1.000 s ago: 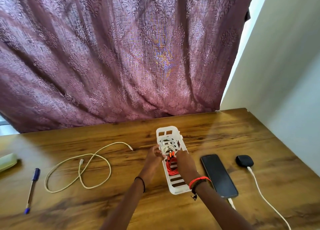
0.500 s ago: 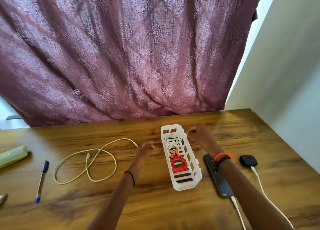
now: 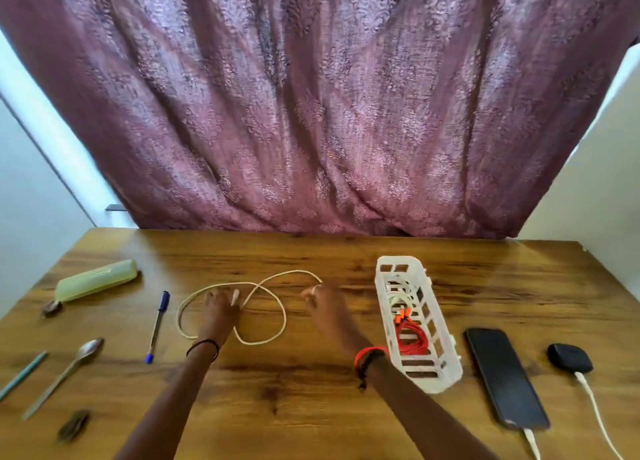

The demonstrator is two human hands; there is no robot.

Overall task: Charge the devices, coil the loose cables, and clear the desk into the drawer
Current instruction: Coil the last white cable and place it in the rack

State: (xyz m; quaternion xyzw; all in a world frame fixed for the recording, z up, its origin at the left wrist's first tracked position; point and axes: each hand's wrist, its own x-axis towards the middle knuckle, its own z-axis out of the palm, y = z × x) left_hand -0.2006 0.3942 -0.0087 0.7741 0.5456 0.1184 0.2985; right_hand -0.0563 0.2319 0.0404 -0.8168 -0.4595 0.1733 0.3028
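Note:
A loose white cable [image 3: 281,324] lies in a figure-eight loop on the wooden desk [image 3: 311,407]. My left hand [image 3: 219,308] rests with spread fingers on the loop beside its white plug. My right hand [image 3: 323,303] has its fingers curled at the cable's far end and seems to pinch it. To the right stands a white slotted basket [image 3: 382,286] that holds a coiled red cable [image 3: 412,338] and a coiled white one. Further right, a black phone [image 3: 502,376] and a black earbud case [image 3: 569,357] each have a white charging lead plugged in.
On the left of the desk lie a pale green case [image 3: 97,279], a blue pen [image 3: 157,324], a spoon [image 3: 69,366], a green pencil [image 3: 20,376] and a small dark object [image 3: 72,425]. A maroon curtain hangs behind the desk. A wall stands close on the right.
Both hands left the basket and moved left to the loose white cable. The view has swung left, so more of the desk's left side shows.

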